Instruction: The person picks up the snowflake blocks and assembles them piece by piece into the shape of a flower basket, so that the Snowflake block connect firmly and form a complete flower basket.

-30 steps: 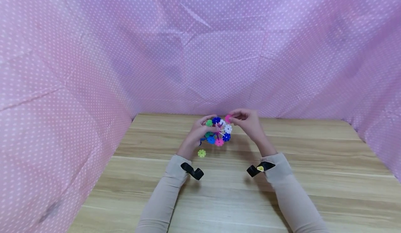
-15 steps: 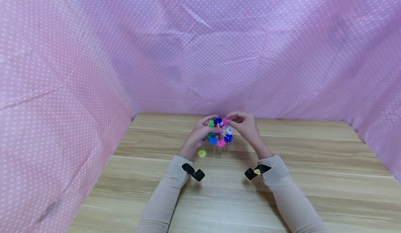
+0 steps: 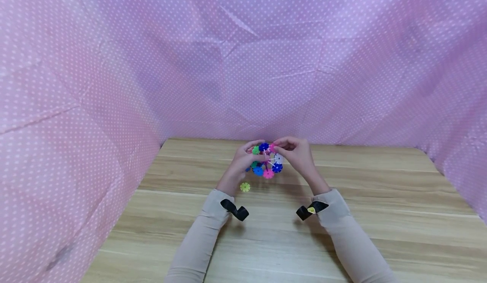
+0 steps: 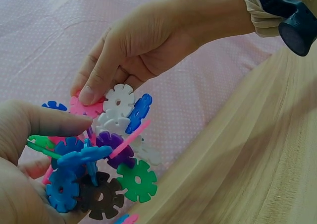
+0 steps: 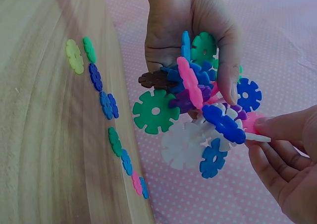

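A rounded cluster of interlocked plastic snowflake discs (image 4: pixel 83 154), with notched edges and many colours, is held up above the table. My left hand (image 3: pixel 243 158) grips it from the left, the thumb lying across its near side. At the cluster's far right edge, my right hand (image 3: pixel 300 154) pinches a pink snowflake disc (image 4: pixel 84 106) between thumb and fingers. That disc touches the cluster beside a white disc (image 4: pixel 119 99); whether its notch is engaged cannot be told. The right wrist view shows the pink disc (image 5: pixel 253 122) partly covered by the right fingertips.
On the wooden table (image 3: pixel 380 215) lies a loose yellow disc (image 3: pixel 245 186) near the left wrist. Several more loose discs (image 5: pixel 115 141) form a rough line in the right wrist view. Pink dotted cloth (image 3: pixel 266 84) hangs around the table's back and sides.
My right hand has moved left, carrying the pink disc from just apart to against the cluster. The left hand has shifted only slightly and keeps its hold.
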{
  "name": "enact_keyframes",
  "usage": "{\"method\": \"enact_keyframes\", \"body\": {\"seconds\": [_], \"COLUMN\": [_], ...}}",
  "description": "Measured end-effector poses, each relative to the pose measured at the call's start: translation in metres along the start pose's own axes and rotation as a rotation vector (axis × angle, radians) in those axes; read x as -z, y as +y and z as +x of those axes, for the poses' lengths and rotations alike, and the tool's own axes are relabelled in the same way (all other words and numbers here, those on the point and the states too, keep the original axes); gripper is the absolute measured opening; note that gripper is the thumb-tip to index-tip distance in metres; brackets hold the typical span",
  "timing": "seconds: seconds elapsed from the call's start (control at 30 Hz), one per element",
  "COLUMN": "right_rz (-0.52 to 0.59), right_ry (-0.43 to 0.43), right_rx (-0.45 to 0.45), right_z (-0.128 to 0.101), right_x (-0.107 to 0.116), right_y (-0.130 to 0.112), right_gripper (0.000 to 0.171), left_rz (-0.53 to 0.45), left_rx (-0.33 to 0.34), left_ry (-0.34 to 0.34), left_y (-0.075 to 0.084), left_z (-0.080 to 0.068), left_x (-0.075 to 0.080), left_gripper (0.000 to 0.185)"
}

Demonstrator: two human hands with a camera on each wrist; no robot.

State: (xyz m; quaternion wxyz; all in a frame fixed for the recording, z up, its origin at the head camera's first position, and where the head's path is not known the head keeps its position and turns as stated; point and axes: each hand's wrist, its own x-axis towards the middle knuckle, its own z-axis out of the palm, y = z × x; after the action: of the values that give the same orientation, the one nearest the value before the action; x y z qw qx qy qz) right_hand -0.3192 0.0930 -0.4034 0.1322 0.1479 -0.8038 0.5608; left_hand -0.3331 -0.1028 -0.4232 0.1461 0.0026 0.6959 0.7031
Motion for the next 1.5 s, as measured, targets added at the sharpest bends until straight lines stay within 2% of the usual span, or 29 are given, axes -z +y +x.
{"method": "enact_keyframes", "body": {"seconds": [0.1,0.33,0.43,0.63,0.83,0.9,1.07,1.23,1.37,1.5], "right_rz": [0.002,0.039,0.039,0.042,-0.022,-0.013,0.116,0.247,0.338,0.374], "right_ry": [-0.018,-0.056,-0.066,-0.070,-0.087,-0.099,-0.166,-0.330,-0.431,-0.472], "right_rx": [-0.007,0.000,0.006,-0.014,-0.021,-0.030,-0.134,-0.304,-0.383,-0.416], "right_z": [-0.001,-0.007,-0.008,-0.009,-0.003,-0.002,-0.002,-0.005,-0.007,-0.008], "right_x": [0.002,0.010,0.011,0.014,0.016,0.018,0.028,0.041,0.050,0.057], "right_y": [-0.007,-0.040,-0.044,-0.039,-0.012,-0.005,0.001,0.009,0.016,0.020], "right_gripper": [0.014,0.012,0.013,0.014,0.018,0.021,0.040,0.060,0.064,0.064], "left_rz": [-0.005,-0.001,-0.012,-0.029,-0.026,-0.037,-0.127,-0.232,-0.257,-0.264], "left_rx": [0.001,-0.019,-0.021,0.015,0.028,0.035,0.063,0.075,0.076,0.089], "left_ry": [0.007,0.016,0.028,0.007,0.010,0.009,0.001,-0.021,-0.031,-0.058], "left_y": [0.002,0.007,0.009,0.009,0.010,0.010,0.007,0.004,0.004,0.003], "left_z": [-0.001,-0.004,-0.005,-0.005,-0.006,-0.006,-0.004,0.000,0.000,0.000], "left_x": [-0.001,-0.005,-0.006,-0.010,-0.013,-0.014,-0.013,-0.013,-0.016,-0.021], "left_gripper": [0.057,0.058,0.057,0.057,0.057,0.058,0.062,0.061,0.060,0.060]}}
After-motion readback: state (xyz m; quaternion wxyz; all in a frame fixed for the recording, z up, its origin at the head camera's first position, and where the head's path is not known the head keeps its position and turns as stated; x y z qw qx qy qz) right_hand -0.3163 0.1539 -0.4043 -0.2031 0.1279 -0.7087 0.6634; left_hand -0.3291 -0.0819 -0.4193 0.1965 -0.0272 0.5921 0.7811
